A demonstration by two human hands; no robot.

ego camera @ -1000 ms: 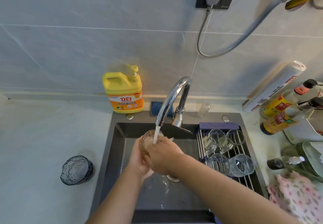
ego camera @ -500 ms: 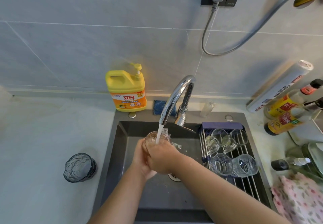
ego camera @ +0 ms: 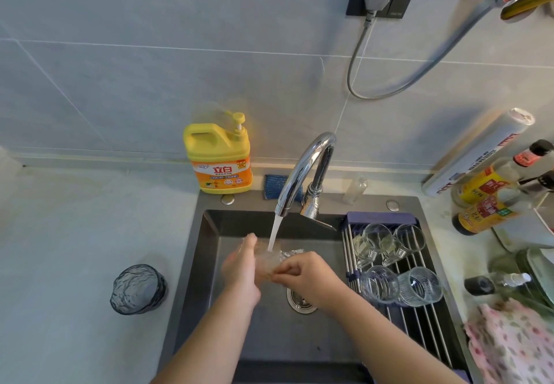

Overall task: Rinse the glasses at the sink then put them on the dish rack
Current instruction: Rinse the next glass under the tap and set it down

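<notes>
Head view first: where do we have the glass?

— Between our two hands, low in the sink, with the stream from the tap falling onto it just above the grip.

— And the grip itself?

— Our left hand wraps the glass from the left side, fingers curled round it. Our right hand pinches its right end with the fingertips. Both are clamped on it, though the glass is blurred and we cannot tell which end is the rim.

— What has changed in the last second?

— A second ago our right hand lay over the glass and hid most of it. Now that hand has slid off to the right and the glass shows between the hands, lying more on its side.

— Meaning?

— We judge the rubbing is about over and we are turning it to flush or drain it. This rinse looks nearly done.

— Then where does it go?

— To the dish rack, just right of the grip, where four clear glasses already lie. Bare bars remain on the near side of them.

— Anything left after that?

— One dark glass stands on the counter, well to the left of the grip, untouched.
</notes>
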